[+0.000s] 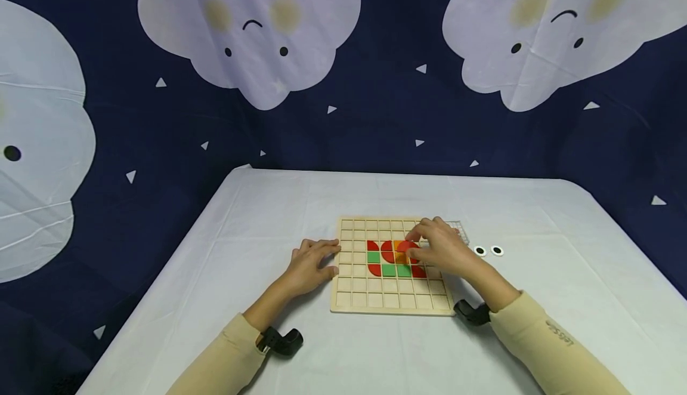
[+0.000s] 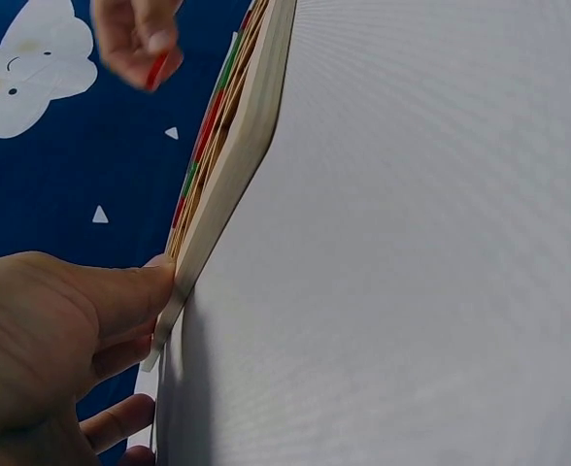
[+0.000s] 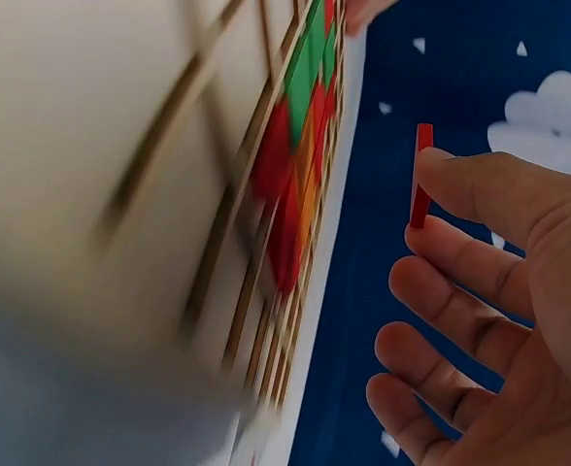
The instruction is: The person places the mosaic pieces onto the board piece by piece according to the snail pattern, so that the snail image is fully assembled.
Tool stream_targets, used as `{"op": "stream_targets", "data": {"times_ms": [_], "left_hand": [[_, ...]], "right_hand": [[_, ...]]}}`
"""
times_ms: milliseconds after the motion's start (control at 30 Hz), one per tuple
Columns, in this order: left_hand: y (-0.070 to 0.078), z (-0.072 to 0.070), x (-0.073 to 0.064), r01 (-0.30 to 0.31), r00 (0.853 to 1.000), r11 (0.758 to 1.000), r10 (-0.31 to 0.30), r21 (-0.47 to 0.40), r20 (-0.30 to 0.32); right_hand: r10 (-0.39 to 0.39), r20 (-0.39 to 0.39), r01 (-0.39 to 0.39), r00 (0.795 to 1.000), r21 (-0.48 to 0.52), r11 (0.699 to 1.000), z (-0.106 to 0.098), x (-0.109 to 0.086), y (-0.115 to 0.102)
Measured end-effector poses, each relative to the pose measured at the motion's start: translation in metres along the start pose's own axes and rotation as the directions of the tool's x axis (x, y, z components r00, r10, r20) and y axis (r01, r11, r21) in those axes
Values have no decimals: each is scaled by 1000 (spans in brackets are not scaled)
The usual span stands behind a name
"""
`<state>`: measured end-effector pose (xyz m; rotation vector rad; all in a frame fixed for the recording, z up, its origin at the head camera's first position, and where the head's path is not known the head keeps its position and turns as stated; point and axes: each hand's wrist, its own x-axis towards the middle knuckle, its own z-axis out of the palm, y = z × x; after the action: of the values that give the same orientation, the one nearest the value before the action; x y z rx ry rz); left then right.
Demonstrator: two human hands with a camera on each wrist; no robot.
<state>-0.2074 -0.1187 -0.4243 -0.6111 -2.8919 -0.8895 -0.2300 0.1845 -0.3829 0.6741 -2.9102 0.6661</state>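
A square wooden grid board (image 1: 393,311) lies on the white table. Red, green and orange tiles fill several of its middle cells; one green tile (image 1: 373,257) sits towards the left of the pattern. My left hand (image 1: 308,268) rests at the board's left edge, its thumb (image 2: 135,296) touching the rim in the left wrist view. Over the pattern's right part, my right hand (image 1: 442,249) pinches a thin red tile (image 3: 421,177) between thumb and index finger. The other fingers of that hand are loosely bent, and the tile is seen edge-on, raised off the board.
Two white discs with black centres, a left one (image 1: 479,251) and a right one (image 1: 497,251), lie to the right of the board. A card with a printed grid (image 1: 460,231) is partly hidden behind my right hand. A dark blue cloud-patterned cloth (image 1: 376,132) hangs behind the table.
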Motion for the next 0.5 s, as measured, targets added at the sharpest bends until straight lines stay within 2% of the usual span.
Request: {"op": "stream_targets", "data": {"times_ms": [267,500], "left_hand": [[0,-1,0,1,1000,1000,-1,-6,0],[0,-1,0,1,1000,1000,-1,-7,9]], "right_hand": [[-73,28,72,997,35,997,21,33,-29],[-67,53,66,996,14,998,39,52,-41]]}}
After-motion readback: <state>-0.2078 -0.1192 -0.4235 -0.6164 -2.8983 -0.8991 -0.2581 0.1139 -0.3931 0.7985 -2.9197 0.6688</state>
